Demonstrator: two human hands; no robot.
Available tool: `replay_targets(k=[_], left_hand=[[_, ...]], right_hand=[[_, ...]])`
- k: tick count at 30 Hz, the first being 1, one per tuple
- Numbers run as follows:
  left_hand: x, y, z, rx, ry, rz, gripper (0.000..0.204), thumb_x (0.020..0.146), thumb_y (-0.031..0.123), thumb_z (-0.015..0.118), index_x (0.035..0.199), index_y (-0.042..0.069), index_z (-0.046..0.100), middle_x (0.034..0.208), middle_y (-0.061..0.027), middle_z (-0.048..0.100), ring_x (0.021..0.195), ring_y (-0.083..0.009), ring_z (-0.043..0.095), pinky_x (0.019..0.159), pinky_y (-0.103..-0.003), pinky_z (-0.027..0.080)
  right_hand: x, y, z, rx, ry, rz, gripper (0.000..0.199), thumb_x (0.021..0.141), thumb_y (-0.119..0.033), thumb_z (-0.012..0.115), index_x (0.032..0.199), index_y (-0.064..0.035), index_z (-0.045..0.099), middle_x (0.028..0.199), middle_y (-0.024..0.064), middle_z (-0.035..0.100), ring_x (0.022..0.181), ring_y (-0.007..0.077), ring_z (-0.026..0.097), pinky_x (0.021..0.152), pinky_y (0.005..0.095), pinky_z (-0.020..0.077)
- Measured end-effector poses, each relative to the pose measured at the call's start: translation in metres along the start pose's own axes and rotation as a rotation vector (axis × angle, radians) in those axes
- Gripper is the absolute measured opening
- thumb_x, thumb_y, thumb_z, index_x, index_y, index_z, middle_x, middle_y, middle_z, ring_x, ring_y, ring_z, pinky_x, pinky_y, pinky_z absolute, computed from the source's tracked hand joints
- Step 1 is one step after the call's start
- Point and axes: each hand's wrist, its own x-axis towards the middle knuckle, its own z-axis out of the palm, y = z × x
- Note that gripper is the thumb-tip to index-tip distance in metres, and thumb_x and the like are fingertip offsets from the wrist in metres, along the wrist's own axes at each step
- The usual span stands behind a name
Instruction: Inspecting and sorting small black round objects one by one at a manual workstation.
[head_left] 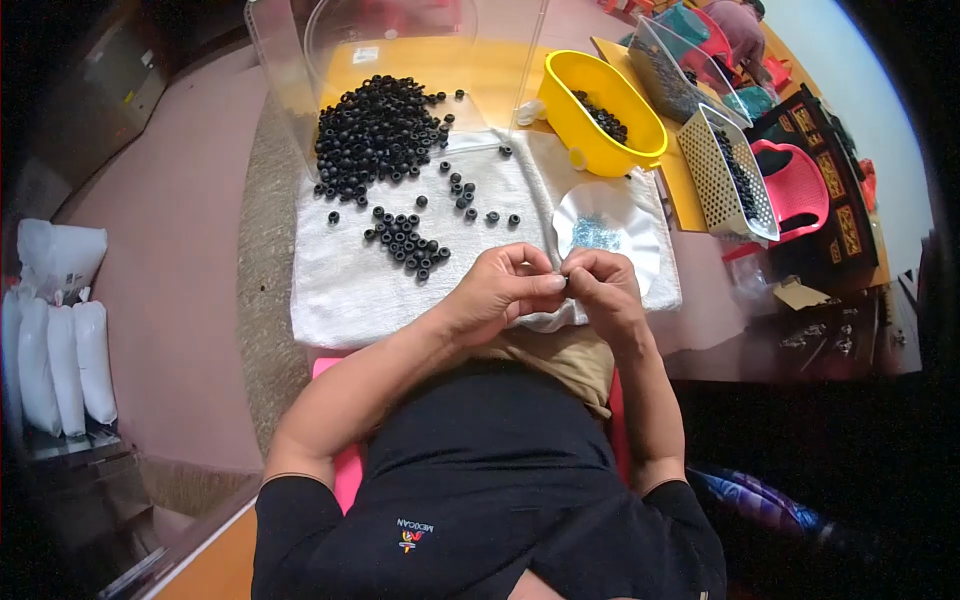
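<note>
My left hand (510,285) and my right hand (603,285) meet at the front of a white towel (330,290). Fingertips of both are pinched together on a small black ring-like piece (567,281), mostly hidden by the fingers. To the left of my hands lies a loose cluster of black ring-like pieces (405,243); behind it rises a large heap of the same pieces (380,135). Just beyond my right hand, a white fluted dish (640,235) holds tiny clear-bluish bits (596,233), too small to name.
A clear plastic box (275,80) stands behind the heap. At the back right are a yellow tub (570,75) with black pieces, a perforated cream basket (715,170) and a clear bin (665,75). Another person (740,35) sits far right. White sacks (62,360) stand at left.
</note>
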Motion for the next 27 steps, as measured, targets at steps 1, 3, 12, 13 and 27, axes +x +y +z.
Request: replay_targets(k=[1,3,12,13,27], left_hand=[[0.001,0.0,-0.001,0.005,-0.007,-0.008,0.015,0.086,0.005,0.069,0.094,0.004,0.057,0.095,-0.0078,0.064,0.085,-0.0192,0.066,0.083,-0.032,0.056],[0.0,0.0,-0.001,0.011,-0.012,-0.014,0.015,0.086,0.006,0.07,0.094,0.004,0.057,0.095,-0.0081,0.064,0.085,-0.019,0.066,0.082,-0.032,0.056],[-0.002,0.003,0.0,0.044,0.01,0.008,0.016,0.085,0.008,0.071,0.094,0.005,0.058,0.091,-0.0059,0.064,0.084,-0.0172,0.065,0.081,-0.032,0.056],[-0.002,0.003,0.0,0.043,0.014,-0.005,0.016,0.086,0.008,0.071,0.094,0.005,0.058,0.091,-0.0061,0.064,0.085,-0.0174,0.065,0.081,-0.032,0.056],[-0.001,0.005,0.001,-0.081,0.072,0.032,0.014,0.086,0.006,0.071,0.089,0.004,0.057,0.09,-0.0078,0.064,0.082,-0.0169,0.065,0.077,-0.03,0.058]], right_hand=[[0.0,0.002,-0.001,0.007,0.014,-0.009,0.015,0.089,-0.015,0.069,0.087,-0.0005,0.066,0.083,0.0029,0.06,0.075,0.01,0.057,0.068,0.0238,0.0463],[0.001,0.006,-0.001,0.0,0.044,0.023,0.016,0.09,-0.016,0.069,0.086,-0.0005,0.066,0.083,0.0026,0.061,0.074,0.0098,0.057,0.068,0.0238,0.0466],[0.001,0.007,-0.002,-0.089,0.036,0.0,0.016,0.09,-0.016,0.068,0.091,-0.0001,0.068,0.082,0.0024,0.065,0.074,0.0089,0.058,0.067,0.0241,0.0474],[0.001,0.006,-0.003,-0.116,0.022,-0.022,0.017,0.09,-0.016,0.068,0.091,0.0003,0.068,0.083,0.0027,0.065,0.074,0.0091,0.058,0.067,0.0241,0.0469],[-0.005,0.008,0.027,-0.956,0.163,-0.564,0.023,0.087,-0.009,0.068,0.109,-0.0025,0.067,0.091,0.0126,0.064,0.073,0.0189,0.062,0.068,0.0288,0.0504]])
